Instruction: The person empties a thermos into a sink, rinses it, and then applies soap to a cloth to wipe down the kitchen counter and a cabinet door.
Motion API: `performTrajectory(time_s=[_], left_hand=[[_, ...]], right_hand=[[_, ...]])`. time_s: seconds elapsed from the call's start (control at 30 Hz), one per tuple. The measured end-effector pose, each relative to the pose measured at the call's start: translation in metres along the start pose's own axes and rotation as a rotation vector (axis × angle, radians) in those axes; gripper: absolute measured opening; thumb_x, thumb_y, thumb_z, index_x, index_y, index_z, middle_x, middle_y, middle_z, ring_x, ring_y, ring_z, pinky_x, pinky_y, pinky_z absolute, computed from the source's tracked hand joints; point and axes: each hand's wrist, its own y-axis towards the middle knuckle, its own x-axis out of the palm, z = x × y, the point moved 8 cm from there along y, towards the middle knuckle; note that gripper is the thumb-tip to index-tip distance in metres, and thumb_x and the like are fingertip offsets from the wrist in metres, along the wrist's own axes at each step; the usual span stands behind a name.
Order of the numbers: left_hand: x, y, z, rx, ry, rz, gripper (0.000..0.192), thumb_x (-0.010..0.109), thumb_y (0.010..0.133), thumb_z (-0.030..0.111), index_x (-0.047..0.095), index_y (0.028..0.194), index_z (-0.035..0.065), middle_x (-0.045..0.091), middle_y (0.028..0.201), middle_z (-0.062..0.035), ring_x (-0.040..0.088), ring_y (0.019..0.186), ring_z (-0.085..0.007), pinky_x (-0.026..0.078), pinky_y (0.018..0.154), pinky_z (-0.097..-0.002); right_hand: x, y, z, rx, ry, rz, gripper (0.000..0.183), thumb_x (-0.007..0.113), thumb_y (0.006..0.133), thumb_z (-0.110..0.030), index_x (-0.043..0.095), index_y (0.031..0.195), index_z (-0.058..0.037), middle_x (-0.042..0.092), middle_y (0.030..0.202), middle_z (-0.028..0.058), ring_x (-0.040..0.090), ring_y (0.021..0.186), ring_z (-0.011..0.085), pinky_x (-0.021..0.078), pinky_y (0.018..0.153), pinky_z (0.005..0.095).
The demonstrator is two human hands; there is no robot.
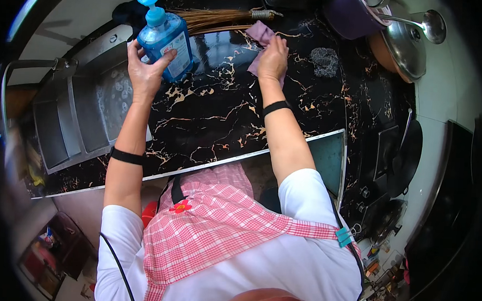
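Observation:
My left hand grips a blue pump bottle around its lower part, beside the sink. The bottle is nearly upright, bears a printed label and holds blue liquid. Farther right, my right hand presses on a mauve cloth that lies on the black marbled countertop. Part of the cloth is hidden beneath the palm and fingers. A steel wool scourer rests on the counter to the right of that hand.
Behind the bottle lies a straw whisk brush. At left is a steel sink with a faucet. A purple pot, a ladle and a lidded pan stand back right. A wok sits by the stove at right.

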Motion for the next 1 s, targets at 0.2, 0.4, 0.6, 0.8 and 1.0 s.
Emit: performTrajectory(time_s=[0.2, 0.4, 0.6, 0.8, 1.0], left_hand=[[-0.008, -0.028, 0.009, 0.016, 0.035, 0.016, 0.084, 0.087, 0.066, 0.026, 0.036, 0.128, 0.0012, 0.052, 0.115, -0.0152, 0.053, 0.106, -0.0225, 0.046, 0.09, -0.0363], [-0.019, -0.058, 0.013, 0.035, 0.075, -0.031, 0.097, 0.086, 0.067, 0.024, 0.023, 0.138, 0.0057, 0.043, 0.124, -0.0163, 0.045, 0.119, -0.0264, 0.041, 0.098, -0.0412], [-0.024, -0.044, 0.047, -0.021, -0.038, -0.052, 0.079, 0.085, 0.07, 0.028, 0.043, 0.133, 0.0057, 0.048, 0.124, -0.011, 0.052, 0.111, -0.0235, 0.043, 0.097, -0.0386], [-0.004, -0.034, 0.065, 0.037, 0.12, -0.082, 0.055, 0.084, 0.073, 0.028, 0.056, 0.116, 0.0063, 0.057, 0.109, -0.0071, 0.056, 0.103, -0.0183, 0.046, 0.088, -0.0319], [0.0, -0.032, 0.072, 0.162, -0.053, 0.01, 0.035, 0.077, 0.082, 0.02, 0.06, 0.108, 0.0051, 0.062, 0.115, -0.0087, 0.057, 0.099, -0.0147, 0.046, 0.089, -0.0306]], right_hand=[[0.045, -0.01, -0.055, -0.175, -0.015, -0.156, 0.044, 0.047, 0.089, -0.016, 0.05, 0.128, 0.0031, 0.048, 0.137, 0.0207, 0.038, 0.133, 0.0366, 0.025, 0.114, 0.0465], [0.04, -0.043, -0.108, -0.421, 0.211, -0.305, 0.039, 0.05, 0.086, -0.012, 0.055, 0.124, -0.0029, 0.052, 0.135, 0.0157, 0.043, 0.131, 0.0317, 0.0298, 0.112, 0.0438], [-0.01, -0.012, -0.049, -0.323, 0.268, -0.195, 0.026, 0.051, 0.082, -0.002, 0.063, 0.103, -0.0098, 0.064, 0.108, 0.0116, 0.061, 0.104, 0.0307, 0.0506, 0.089, 0.0368], [0.004, 0.043, 0.056, 0.004, -0.11, 0.009, 0.036, 0.048, 0.086, -0.007, 0.06, 0.119, 0.0017, 0.057, 0.129, 0.0198, 0.048, 0.125, 0.0362, 0.0353, 0.108, 0.0426], [0.05, 0.021, -0.035, -0.204, -0.04, -0.138, 0.039, 0.047, 0.086, -0.012, 0.056, 0.121, 0.0023, 0.052, 0.134, 0.0193, 0.042, 0.13, 0.0368, 0.0296, 0.112, 0.0442]])
